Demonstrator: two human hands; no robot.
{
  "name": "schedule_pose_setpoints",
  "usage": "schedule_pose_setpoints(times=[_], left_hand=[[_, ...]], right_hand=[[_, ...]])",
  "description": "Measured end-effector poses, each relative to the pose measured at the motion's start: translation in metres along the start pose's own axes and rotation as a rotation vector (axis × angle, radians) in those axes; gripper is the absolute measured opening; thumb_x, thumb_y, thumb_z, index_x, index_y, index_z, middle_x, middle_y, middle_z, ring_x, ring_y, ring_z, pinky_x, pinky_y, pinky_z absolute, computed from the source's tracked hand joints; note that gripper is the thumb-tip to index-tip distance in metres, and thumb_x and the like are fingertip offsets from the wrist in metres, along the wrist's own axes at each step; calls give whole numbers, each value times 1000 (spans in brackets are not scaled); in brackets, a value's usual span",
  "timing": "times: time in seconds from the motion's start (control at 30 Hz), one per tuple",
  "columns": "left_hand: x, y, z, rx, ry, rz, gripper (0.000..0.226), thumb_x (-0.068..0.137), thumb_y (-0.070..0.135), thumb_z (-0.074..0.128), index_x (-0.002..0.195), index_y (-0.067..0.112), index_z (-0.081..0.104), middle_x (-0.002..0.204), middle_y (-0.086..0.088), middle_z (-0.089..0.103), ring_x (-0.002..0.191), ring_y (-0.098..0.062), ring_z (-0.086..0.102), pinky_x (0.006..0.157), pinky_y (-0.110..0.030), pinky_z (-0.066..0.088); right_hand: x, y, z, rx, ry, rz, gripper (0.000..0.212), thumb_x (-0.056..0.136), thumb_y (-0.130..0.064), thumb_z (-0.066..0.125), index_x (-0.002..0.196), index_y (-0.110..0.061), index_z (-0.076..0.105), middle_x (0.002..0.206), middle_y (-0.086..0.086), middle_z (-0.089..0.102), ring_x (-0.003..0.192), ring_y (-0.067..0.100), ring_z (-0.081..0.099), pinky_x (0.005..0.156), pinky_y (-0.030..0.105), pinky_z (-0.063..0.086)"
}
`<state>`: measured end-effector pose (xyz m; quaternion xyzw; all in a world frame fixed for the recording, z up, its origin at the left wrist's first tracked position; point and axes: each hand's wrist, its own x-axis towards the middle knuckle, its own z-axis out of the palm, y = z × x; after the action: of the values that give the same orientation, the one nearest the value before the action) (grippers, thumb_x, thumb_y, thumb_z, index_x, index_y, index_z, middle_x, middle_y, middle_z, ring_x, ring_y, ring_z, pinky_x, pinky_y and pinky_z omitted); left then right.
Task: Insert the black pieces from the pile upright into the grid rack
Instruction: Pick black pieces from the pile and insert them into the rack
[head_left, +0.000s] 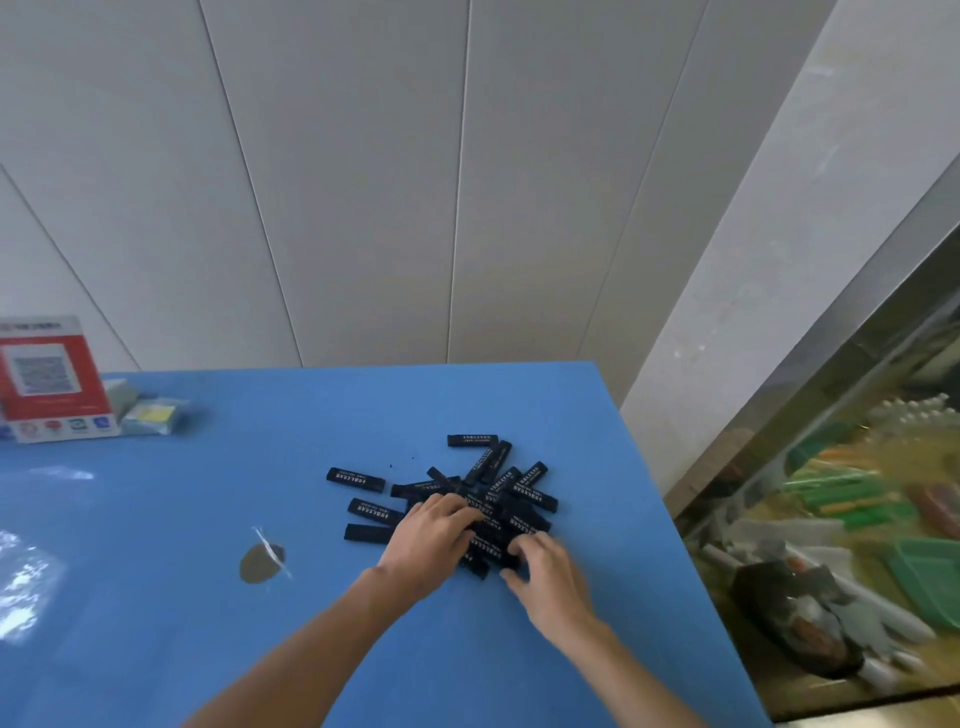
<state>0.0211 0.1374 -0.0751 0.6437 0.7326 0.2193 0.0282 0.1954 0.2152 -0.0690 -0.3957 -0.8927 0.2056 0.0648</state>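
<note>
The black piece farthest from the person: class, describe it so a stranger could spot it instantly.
Start at the blue table and find the pile of black pieces where both hands work. Look to the pile's far edge, toward the white wall. The farthest black piece lies flat and level, apart at the top, its white lettering facing up.

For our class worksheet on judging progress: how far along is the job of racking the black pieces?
Done: nothing visible; no rack is in view, and the black pieces all lie flat in a pile on the blue table. In hand: the left hand and right hand rest on the pile's near side, apparently gathering pieces. Left: standing every piece in the rack.
</note>
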Motion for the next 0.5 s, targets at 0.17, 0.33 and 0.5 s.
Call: schedule_pose_setpoints(times=[0.17, 0.33, 0.5], left_hand=[[4, 11, 1, 41, -15, -36, 27, 85, 24, 65, 112, 21, 65, 105, 1, 61, 93, -20, 58, 81, -33, 48], [6, 24, 5, 99, -10, -49, 28, 73, 29, 77, 99, 25, 68, 97, 5, 62, 86, -17, 61, 71, -31, 52], [7, 40, 8, 217, -31, 2, 39, 56, 31, 88, 91, 29, 70, 94, 12, 64, 85, -12, 62, 68, -24, 51]], right_hand=[[3, 12, -7, 5, -41, -26, 24, 85, -34, 61, 103, -20, 55, 103, -9, 49, 102, 13, 50, 74, 20, 37], [1, 38, -23, 50, -57, -52, 23, 84, -29, 64, 104, -22, 55, 105, -9, 55, 101, 12, 50, 76, 23, 40], [-1, 70, -39, 103, -111, -84, 24, 86, -23, 65, 109, -21, 59, 103, -9, 51, 101, 10, 51, 86, 23, 43]])
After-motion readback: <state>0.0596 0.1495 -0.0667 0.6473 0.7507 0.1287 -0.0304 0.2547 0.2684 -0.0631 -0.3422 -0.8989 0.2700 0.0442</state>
